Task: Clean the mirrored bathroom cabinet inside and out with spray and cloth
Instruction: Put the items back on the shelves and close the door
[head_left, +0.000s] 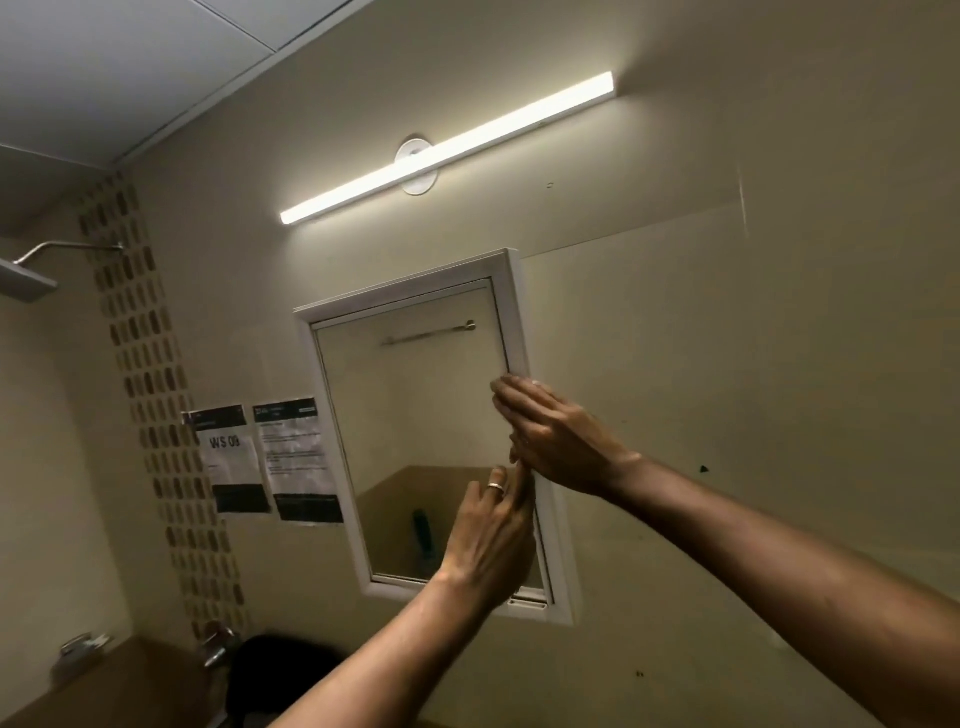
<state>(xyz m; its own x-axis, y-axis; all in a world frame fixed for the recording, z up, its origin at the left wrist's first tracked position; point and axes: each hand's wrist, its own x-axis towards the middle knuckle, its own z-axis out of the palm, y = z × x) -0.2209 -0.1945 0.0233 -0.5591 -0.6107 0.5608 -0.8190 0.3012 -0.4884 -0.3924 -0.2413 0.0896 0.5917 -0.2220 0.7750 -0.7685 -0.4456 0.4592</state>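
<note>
Both hands work the right edge of the white-framed mirrored cabinet (415, 441): right hand (556, 436) fingers flat on the frame, left hand (493, 535) pinching the door edge (no cloth in view). Step: opening; next, pull it outward.

Glossy mirror door (410, 415) in a smooth white frame (511, 291); paper notices (296, 457) beside it.

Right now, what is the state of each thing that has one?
Mirrored cabinet door: looks closed.
Tube light: on.
Shower head: no water seen running.
Left hand: fingers at the door's right edge.
Right hand: fingers at the same edge.
</note>
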